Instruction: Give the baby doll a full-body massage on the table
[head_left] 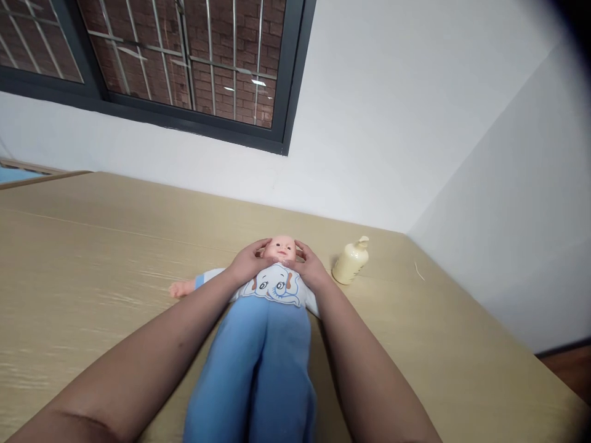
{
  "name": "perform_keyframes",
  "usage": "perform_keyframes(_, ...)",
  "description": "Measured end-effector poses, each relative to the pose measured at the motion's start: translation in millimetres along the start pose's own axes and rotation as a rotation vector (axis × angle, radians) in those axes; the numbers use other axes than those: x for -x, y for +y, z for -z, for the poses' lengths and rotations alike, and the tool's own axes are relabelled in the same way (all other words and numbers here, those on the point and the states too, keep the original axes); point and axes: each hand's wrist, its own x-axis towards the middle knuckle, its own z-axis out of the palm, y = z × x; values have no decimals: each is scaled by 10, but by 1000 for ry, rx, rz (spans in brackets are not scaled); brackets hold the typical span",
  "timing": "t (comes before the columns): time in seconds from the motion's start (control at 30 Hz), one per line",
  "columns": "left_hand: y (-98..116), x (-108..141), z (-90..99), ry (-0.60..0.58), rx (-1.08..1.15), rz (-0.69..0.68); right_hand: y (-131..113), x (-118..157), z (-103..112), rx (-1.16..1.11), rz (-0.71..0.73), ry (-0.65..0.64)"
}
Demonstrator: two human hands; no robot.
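Observation:
A baby doll [277, 289] lies on its back on the wooden table, head away from me. It wears a white top with an elephant face and blue trousers. Around the left side of its head curls my left hand [251, 262], thumb at the chin. On the opposite side, my right hand [310, 266] cups the cheek, its thumb also by the chin. Between both hands the doll's face shows. One doll arm [183, 288] stretches out to the left beyond my forearm; the other is mostly hidden by my right arm.
A cream pump bottle [351, 263] stands right of the doll's head. A thin pale strand [418, 271] is farther right. Behind the table [101, 240] rises a white wall [369, 123] with a barred window [194, 61]. The table's right edge runs toward me.

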Motion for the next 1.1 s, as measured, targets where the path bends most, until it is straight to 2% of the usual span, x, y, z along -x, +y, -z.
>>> perform_keyframes(0.37,55,30,-19,27,-39,9,-54,51,-11,56,14,30)
perform_keyframes(0.57,-79,-8,6,22,-90,-98,-22,54,-34,125,72,63)
perform_keyframes(0.73,-178,-72,13,47,-211,-231,-13,46,-54,349,232,138)
perform_keyframes(0.87,-193,-122,1,0,-182,-235,-57,68,-39,407,220,96)
perform_keyframes(0.97,-175,-125,2,-31,-109,-182,-57,67,-19,369,186,54)
perform_keyframes(1.1,-133,-94,21,-26,-62,-131,-2,31,2,166,144,-8)
